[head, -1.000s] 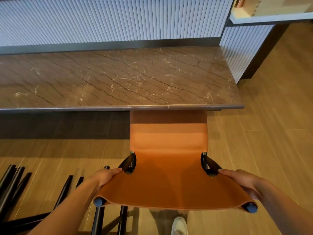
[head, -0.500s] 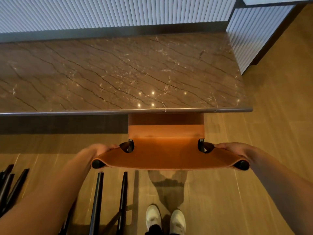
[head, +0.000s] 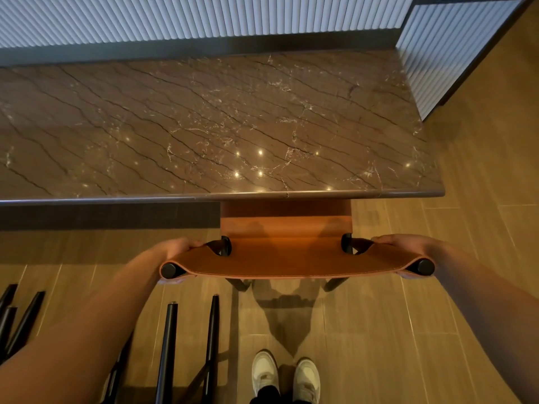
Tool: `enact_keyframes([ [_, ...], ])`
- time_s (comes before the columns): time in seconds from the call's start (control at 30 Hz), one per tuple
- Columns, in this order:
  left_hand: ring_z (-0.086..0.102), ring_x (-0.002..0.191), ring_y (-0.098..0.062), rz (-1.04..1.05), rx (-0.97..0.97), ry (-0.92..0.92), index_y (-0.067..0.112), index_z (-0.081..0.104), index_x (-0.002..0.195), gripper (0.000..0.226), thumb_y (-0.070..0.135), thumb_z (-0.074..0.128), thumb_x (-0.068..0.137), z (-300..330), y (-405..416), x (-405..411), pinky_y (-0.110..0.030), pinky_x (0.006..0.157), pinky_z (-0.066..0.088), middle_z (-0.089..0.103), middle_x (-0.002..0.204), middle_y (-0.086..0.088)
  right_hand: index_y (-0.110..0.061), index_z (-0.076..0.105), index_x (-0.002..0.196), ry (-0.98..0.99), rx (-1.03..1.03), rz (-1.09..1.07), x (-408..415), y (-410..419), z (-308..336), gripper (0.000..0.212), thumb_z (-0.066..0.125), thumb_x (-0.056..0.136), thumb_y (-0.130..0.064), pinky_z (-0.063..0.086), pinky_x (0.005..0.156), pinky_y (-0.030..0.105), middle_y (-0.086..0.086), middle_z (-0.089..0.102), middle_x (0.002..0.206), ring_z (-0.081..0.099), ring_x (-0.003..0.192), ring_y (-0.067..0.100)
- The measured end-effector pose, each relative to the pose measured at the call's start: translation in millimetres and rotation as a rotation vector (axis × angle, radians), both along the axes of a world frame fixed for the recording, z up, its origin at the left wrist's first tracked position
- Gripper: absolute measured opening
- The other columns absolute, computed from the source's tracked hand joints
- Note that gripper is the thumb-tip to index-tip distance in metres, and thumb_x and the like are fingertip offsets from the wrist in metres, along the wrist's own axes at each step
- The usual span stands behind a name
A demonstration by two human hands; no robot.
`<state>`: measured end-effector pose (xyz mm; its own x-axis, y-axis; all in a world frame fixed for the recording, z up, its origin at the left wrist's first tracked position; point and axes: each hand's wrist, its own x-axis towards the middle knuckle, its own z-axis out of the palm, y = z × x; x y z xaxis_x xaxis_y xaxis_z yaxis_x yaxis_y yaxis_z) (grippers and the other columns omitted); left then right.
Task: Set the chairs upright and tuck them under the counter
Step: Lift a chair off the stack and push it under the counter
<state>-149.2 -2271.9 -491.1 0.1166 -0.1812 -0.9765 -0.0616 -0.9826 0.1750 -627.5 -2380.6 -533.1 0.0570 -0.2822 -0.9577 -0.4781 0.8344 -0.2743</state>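
An orange leather chair (head: 287, 240) stands upright between the two hands, its seat running forward from them and passing under the near edge of the brown marble counter (head: 204, 126), so the front part of the seat is hidden beneath the stone. The left hand (head: 178, 247) is curled round the left end of the chair's backrest, just ahead of the black round cap of the frame tube; the thumb side lies on top of the leather and the fingers wrap below, though how far they reach under is hard to judge from above. The right hand (head: 404, 243) grips the right end of the backrest in the same way, knuckles up, beside the other black tube cap. Both forearms reach forward from the lower corners of the picture.

Below and behind the left hand, black chair legs (head: 169, 351) point up from the wooden floor (head: 437, 316); they belong to at least one more chair lying on its side, and further black legs (head: 17, 316) show at the far left edge. Directly beneath the held backrest, nearer the person, a pair of white shoes (head: 287, 374) stands on the floor. Beyond the hands, past the counter, rises a ribbed pale wall panel (head: 204, 18). The counter's top carries only reflected points of light.
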Motion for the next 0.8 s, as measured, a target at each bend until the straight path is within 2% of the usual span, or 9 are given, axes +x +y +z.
enact_keyframes([
  [0.1,0.074,0.061,-0.032,0.203,-0.107,-0.02,0.01,0.054,0.129,0.048,0.049,0.054,0.1,14,20,0,-0.036,0.052,0.062,0.075,0.077,-0.022,-0.004,0.061,0.124,0.095,-0.14,-0.07,0,9,28,0.062,0.071,0.089,-0.053,0.062,0.058,0.04,0.022,0.076,0.089,0.076,0.068,0.033],
  [0.17,0.078,0.082,-0.033,0.13,-0.308,-0.041,0.03,0.061,0.127,0.053,0.061,0.069,0.085,34,37,6,-0.045,0.064,0.064,0.077,0.101,-0.015,-0.03,0.063,0.12,0.106,-0.391,0.019,-2,20,64,0.059,0.073,0.078,-0.07,0.062,0.065,0.041,0.009,0.075,0.105,0.078,0.082,0.027],
  [0.23,0.071,0.11,-0.029,-0.133,-0.501,0.008,0.056,0.058,0.128,0.066,0.071,0.078,0.068,60,56,8,-0.048,0.078,0.063,0.062,0.133,0.0,-0.06,0.06,0.118,-0.034,-0.625,0.233,-3,39,108,0.059,0.072,0.066,-0.084,0.055,0.083,0.034,-0.019,0.063,0.127,0.067,0.108,0.003],
  [0.27,0.06,0.127,-0.025,-0.366,-0.555,-0.029,0.063,0.051,0.131,0.075,0.072,0.081,0.063,71,66,6,-0.051,0.09,0.059,0.048,0.148,0.008,-0.064,0.055,0.124,-0.079,-0.72,0.386,-3,49,126,0.066,0.074,0.064,-0.084,0.049,0.09,0.029,-0.03,0.053,0.135,0.056,0.119,-0.006],
  [0.33,0.038,0.143,-0.018,-0.89,-0.593,-0.337,0.061,0.038,0.142,0.09,0.066,0.083,0.064,77,80,0,-0.053,0.112,0.042,0.019,0.165,0.016,-0.06,0.048,0.135,0.012,-0.887,0.758,3,65,144,0.081,0.082,0.062,-0.075,0.041,0.092,0.017,-0.042,0.039,0.136,0.043,0.122,-0.014],
  [0.43,0.052,0.134,-0.017,-1.176,-0.719,-0.72,0.044,0.038,0.148,0.078,0.045,0.078,0.081,79,86,-23,-0.043,0.108,0.048,0.022,0.166,0.011,-0.039,0.051,0.143,0.248,-0.875,1.039,14,80,138,0.083,0.092,0.071,-0.039,0.047,0.094,0.022,-0.017,0.039,0.139,0.053,0.121,0.008],
  [0.57,0.065,0.114,-0.013,-1.146,-0.816,-0.779,0.03,0.059,0.134,0.037,0.024,0.063,0.097,78,81,-29,-0.029,0.098,0.054,0.059,0.137,0.004,-0.016,0.074,0.109,0.359,-1.047,0.91,15,85,118,0.03,0.074,0.084,0.001,0.05,0.082,0.029,0.004,0.066,0.11,0.068,0.101,0.027],
  [0.67,0.063,0.109,-0.011,-1.136,-0.788,-0.711,0.029,0.062,0.127,0.029,0.023,0.059,0.099,83,78,-27,-0.028,0.097,0.053,0.061,0.124,0.007,-0.014,0.077,0.096,0.371,-1.086,0.887,15,85,117,0.025,0.071,0.083,0.006,0.051,0.075,0.031,0.005,0.07,0.096,0.068,0.089,0.025],
  [0.8,0.062,0.104,-0.009,-1.1,-0.768,-0.696,0.03,0.063,0.123,0.026,0.022,0.06,0.099,83,77,-28,-0.028,0.095,0.053,0.061,0.115,0.009,-0.016,0.078,0.098,0.36,-1.093,0.865,14,87,115,0.027,0.07,0.084,0.005,0.049,0.074,0.026,0.002,0.071,0.099,0.066,0.088,0.02],
])
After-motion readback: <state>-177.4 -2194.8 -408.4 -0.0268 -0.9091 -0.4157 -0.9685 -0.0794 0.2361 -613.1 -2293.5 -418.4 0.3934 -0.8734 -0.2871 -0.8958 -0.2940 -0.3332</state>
